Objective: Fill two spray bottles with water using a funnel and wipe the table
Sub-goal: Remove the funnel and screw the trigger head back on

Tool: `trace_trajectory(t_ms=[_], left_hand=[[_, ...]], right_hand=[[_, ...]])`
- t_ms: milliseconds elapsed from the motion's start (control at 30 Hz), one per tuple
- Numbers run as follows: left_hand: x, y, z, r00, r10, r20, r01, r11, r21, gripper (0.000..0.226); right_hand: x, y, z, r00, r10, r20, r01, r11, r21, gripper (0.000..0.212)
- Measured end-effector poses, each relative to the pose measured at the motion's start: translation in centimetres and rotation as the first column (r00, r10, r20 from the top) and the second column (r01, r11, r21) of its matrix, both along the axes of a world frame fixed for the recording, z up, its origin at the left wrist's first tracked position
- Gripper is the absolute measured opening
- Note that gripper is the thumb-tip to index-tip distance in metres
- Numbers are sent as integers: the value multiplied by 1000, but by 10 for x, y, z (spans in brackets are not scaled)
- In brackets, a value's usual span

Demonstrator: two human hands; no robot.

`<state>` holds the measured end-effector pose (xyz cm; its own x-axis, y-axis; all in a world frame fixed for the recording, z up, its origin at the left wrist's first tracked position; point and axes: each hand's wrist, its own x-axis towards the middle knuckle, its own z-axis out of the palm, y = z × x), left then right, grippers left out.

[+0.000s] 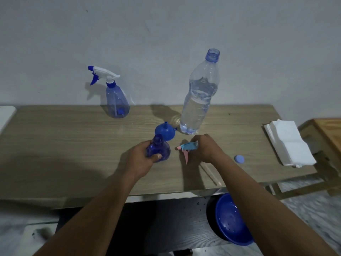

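My left hand (143, 157) grips a dark blue spray bottle (160, 149) with its neck uncovered, standing on the wooden table (73, 137). My right hand (206, 148) holds the bottle's light-blue and pink spray head (188, 147) just right of it, its dip tube (212, 172) trailing over the table. A blue funnel (165, 131) lies spout-up directly behind the bottle. A tall clear water bottle (200, 95), uncapped and partly full, stands behind the funnel to the right. A second spray bottle (115, 97) with a white and blue head stands at the back left.
A small blue cap (239, 159) lies right of my right hand. A stack of white paper towels (289, 143) sits at the table's right end. A blue bowl (230, 218) rests below the table's front edge. A wooden stool (328, 133) stands at the far right.
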<state>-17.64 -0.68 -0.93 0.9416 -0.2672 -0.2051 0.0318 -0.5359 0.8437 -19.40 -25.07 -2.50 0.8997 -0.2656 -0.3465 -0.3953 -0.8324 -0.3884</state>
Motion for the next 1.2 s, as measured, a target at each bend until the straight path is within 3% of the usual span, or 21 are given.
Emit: trace_trajectory(t_ms=[167,333,500,633,900,1000,1200], left_hand=[[-1,0,-1,1000,-10,12,10,1000,-24,46],[-4,0,0,1000,-10,14,11,999,-40,39],[-2,-2,-5,1000,1,15,0,999,-47,42],[1,0,-10,999,-20,26,21,999,-34,49],[5,1,-24,999,-8,43,10,998,-63,51],[4,1,-25,999,-4,51,9,995,-96,47],[1,1,-39,996,9,84,1,994,-112,36]], right_hand=[[-18,5,49,959,-35,280,-18,983,184,40],[-14,26,118,828,-192,528,-73,895,439,51],[-1,58,153,678,-303,670,-201,800,565,47],[14,80,146,626,-336,704,-238,776,583,48],[17,93,112,597,-362,716,-225,781,582,44],[13,96,90,639,-348,686,-211,779,591,44],[3,100,37,761,-60,646,-280,868,410,53]])
